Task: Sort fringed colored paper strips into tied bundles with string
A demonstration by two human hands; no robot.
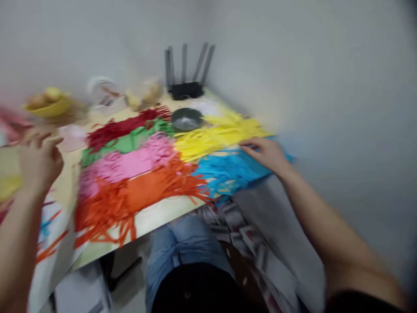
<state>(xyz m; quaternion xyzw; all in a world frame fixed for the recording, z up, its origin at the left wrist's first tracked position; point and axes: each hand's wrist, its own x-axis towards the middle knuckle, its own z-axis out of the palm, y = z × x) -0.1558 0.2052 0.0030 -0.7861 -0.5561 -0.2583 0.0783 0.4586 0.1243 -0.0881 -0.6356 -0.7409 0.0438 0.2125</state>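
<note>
Bundles of paper cut into fringes are spread over the table. My right hand (265, 152) rests at the upper edge of the blue fringed paper (234, 167), close to the yellow fringed paper (218, 134); its fingers are stretched out to the left. At the far left, my left hand (41, 158) is raised above the table with loosely bent fingers apart and nothing visible in them. Between the hands lie orange fringed paper (143, 189), pink fringed paper (135, 163), green fringed paper (130, 141) and dark red fringed paper (124, 127). The picture is blurred by motion.
A dark round bowl (186, 120) sits behind the yellow paper. Farther back stand a black router (186, 90) with upright antennas and a yellow bowl (50, 108) of roundish things. A white bag (61, 261) with coloured scraps hangs at the near left. Walls bound the back and right.
</note>
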